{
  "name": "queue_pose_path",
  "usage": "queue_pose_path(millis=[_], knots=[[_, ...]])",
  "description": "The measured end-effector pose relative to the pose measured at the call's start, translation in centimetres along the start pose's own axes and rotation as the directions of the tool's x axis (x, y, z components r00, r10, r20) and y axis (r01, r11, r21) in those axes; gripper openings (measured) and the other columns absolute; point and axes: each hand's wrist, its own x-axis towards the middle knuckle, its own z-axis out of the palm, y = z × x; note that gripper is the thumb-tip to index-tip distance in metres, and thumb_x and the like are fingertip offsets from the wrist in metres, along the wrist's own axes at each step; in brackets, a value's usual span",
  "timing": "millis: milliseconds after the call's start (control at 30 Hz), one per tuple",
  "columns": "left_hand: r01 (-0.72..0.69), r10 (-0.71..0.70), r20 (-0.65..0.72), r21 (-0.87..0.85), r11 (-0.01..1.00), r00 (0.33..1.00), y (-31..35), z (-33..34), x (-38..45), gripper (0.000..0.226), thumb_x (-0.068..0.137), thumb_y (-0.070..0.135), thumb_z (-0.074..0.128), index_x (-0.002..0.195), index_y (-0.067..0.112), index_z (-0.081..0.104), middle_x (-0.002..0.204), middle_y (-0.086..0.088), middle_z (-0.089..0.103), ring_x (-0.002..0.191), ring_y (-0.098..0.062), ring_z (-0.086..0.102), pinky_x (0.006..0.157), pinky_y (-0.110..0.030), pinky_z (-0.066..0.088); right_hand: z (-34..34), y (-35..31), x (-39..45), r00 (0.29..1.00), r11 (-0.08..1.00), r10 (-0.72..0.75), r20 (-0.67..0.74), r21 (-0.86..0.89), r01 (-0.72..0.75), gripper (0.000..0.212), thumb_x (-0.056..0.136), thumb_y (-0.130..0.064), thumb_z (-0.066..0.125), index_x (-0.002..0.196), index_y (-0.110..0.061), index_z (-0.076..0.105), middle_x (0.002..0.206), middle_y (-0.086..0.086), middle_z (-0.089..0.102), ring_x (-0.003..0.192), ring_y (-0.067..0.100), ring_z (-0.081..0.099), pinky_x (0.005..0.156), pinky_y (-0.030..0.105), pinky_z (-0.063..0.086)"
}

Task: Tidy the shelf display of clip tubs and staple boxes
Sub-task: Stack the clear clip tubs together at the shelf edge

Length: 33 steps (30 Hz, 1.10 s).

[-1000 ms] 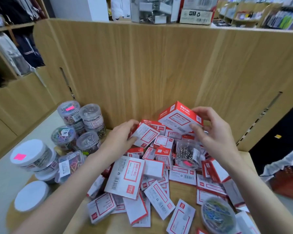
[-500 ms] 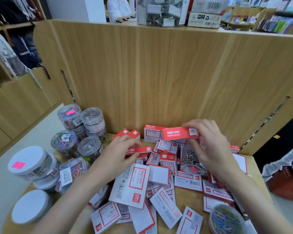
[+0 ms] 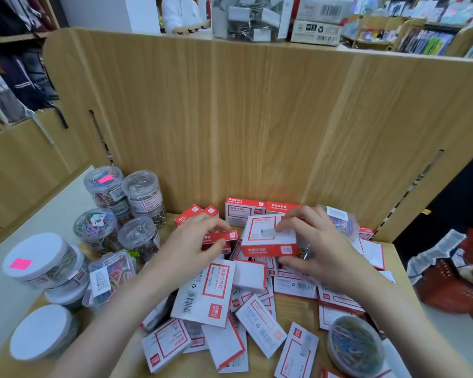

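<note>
Looks like the sorting-and-stacking step; right hand point(image 3: 316, 242) grips a white-and-red cardboard staple box point(image 3: 269, 238) at the 12 o'clock end of the wooden shelf point(image 3: 399, 271), fingers point(image 3: 290, 216) over its top, thumb under; left hand point(image 3: 195, 241) pinches a smaller red staple box point(image 3: 221, 238) at its 9 o'clock; next move, I'd guess, needs them squared against the upright boxes point(image 3: 245, 214) behind.

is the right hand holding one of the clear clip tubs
No, the right hand grips a red and white staple box, not a tub.
</note>
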Motion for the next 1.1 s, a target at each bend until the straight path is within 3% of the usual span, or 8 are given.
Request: queue_pose_path(millis=[133,233,367,533,700,833,933,1100], knots=[[-0.083,0.082,-0.031,-0.028,0.996,0.996,1.3,-0.3,-0.1,0.023,0.085,0.026,0.061,0.107,0.02,0.062,0.103,0.013,0.057,0.098,0.005,0.047,0.083,-0.002,0.028,-1.3,0.0,-0.8,0.993,0.985,0.083,-0.088,0.158,-0.068,0.04,0.073,-0.047,0.059,0.099,-0.017,0.061,0.103,-0.005,0.056,0.097,0.009,0.047,0.085,0.016,0.035],[-0.204,0.204,0.03,-0.007,0.979,0.978,2.9,0.1,-0.3,0.044,0.079,0.051,0.051,0.115,0.026,0.059,0.113,0.013,0.053,0.107,-0.002,0.043,0.093,-0.02,0.03,-1.5,0.5,-2.7,0.996,0.997,0.064,-0.063,0.051,-0.061,0.036,0.075,-0.048,0.058,0.099,-0.021,0.058,0.105,-0.002,0.056,0.097,0.017,0.05,0.084,0.02,0.035],[-0.273,0.264,0.117,0.068,0.96,0.957,4.0,2.0,-0.9,0.045,0.077,0.057,0.045,0.112,0.032,0.06,0.118,0.013,0.048,0.113,-0.004,0.032,0.093,-0.032,0.025,-1.3,0.1,-5.8,0.992,0.987,0.111,-0.064,0.122,-0.102,0.038,0.078,-0.052,0.056,0.098,-0.02,0.062,0.111,-0.002,0.055,0.106,0.016,0.05,0.092,0.025,0.036],[-0.266,0.254,0.122,0.09,0.96,0.959,4.1,2.8,-0.9,0.046,0.077,0.056,0.042,0.109,0.029,0.062,0.121,0.006,0.046,0.115,-0.01,0.033,0.096,-0.032,0.024,-1.2,-0.7,-7.4,0.989,0.997,0.079,0.126,0.009,-0.08,0.055,0.067,-0.069,0.056,0.104,-0.028,0.058,0.109,-0.011,0.055,0.104,0.011,0.042,0.091,0.032,0.033],[-0.251,0.25,0.064,0.023,0.968,0.966,4.2,3.2,-1.5,0.045,0.078,0.05,0.043,0.109,0.024,0.063,0.121,0.005,0.047,0.117,-0.007,0.034,0.095,-0.03,0.028,0.2,-1.9,-7.0,0.98,0.993,0.038,0.194,-0.121,-0.015,0.064,0.062,-0.064,0.055,0.115,-0.027,0.049,0.108,-0.01,0.052,0.101,0.01,0.035,0.083,0.027,0.032],[-0.264,0.264,0.029,-0.019,0.964,0.964,4.4,2.6,-2.0,0.049,0.078,0.047,0.05,0.12,0.022,0.057,0.121,0.008,0.049,0.116,-0.007,0.042,0.098,-0.028,0.032,-2.0,-2.6,-5.9,0.989,0.945,0.131,0.067,0.293,-0.145,0.055,0.064,-0.048,0.069,0.112,-0.025,0.051,0.104,-0.015,0.054,0.099,-0.002,0.05,0.083,0.01,0.038],[-0.248,0.253,0.046,-0.096,0.964,0.966,5.0,1.9,-3.0,0.057,0.076,0.051,0.056,0.128,0.03,0.046,0.124,0.02,0.044,0.119,0.005,0.037,0.1,-0.013,0.025,-3.2,-3.2,-4.6,0.975,0.725,0.221,0.02,0.665,-0.177,0.049,0.065,-0.034,0.069,0.11,-0.025,0.05,0.1,-0.013,0.06,0.094,0.003,0.059,0.078,0.013,0.046],[-0.161,0.159,-0.084,-0.023,0.987,0.984,4.6,-0.1,-4.4,0.061,0.079,0.047,0.054,0.133,0.02,0.043,0.123,0.016,0.045,0.115,0.003,0.038,0.095,-0.002,0.021,-2.5,-5.2,-0.2,0.984,0.627,0.18,0.017,0.768,-0.128,0.043,0.066,-0.02,0.072,0.101,-0.022,0.047,0.095,-0.008,0.062,0.089,0.003,0.058,0.069,0.021,0.052]])
